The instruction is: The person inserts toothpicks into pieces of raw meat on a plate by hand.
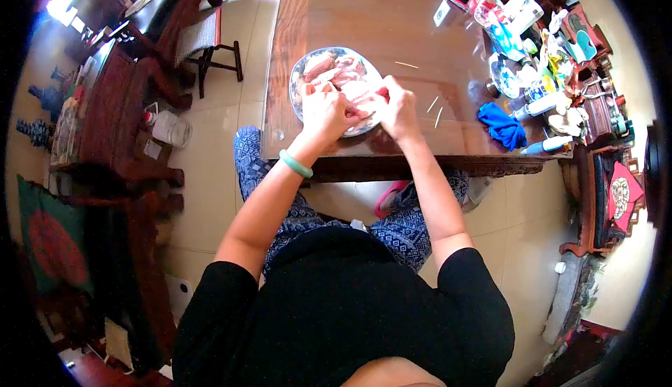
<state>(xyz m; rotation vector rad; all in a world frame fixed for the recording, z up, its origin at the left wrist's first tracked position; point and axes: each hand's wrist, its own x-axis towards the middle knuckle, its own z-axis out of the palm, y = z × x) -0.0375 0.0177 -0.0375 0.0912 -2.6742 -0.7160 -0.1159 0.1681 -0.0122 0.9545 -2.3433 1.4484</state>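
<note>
A round plate (297, 106) near the front left of the wooden table holds several pieces of pale pink raw meat (341, 69). At its near right side, both hands pinch one meat piece (362, 96). My left hand (327, 113), with a green bangle on the wrist, has its fingers closed at the lower left of that piece. My right hand (397, 109) grips the piece's right side between thumb and fingers. The fingers partly cover it, so anything thin in them cannot be made out. Right of the plate lie three thin pale sticks (432, 104), apart from each other.
The table (378, 19) has a glossy top. A blue cloth (502, 126) lies by its right edge, beside crowded bottles and packets (518, 37). A stool (203, 39) and a clear plastic jug (170, 128) stand on the left.
</note>
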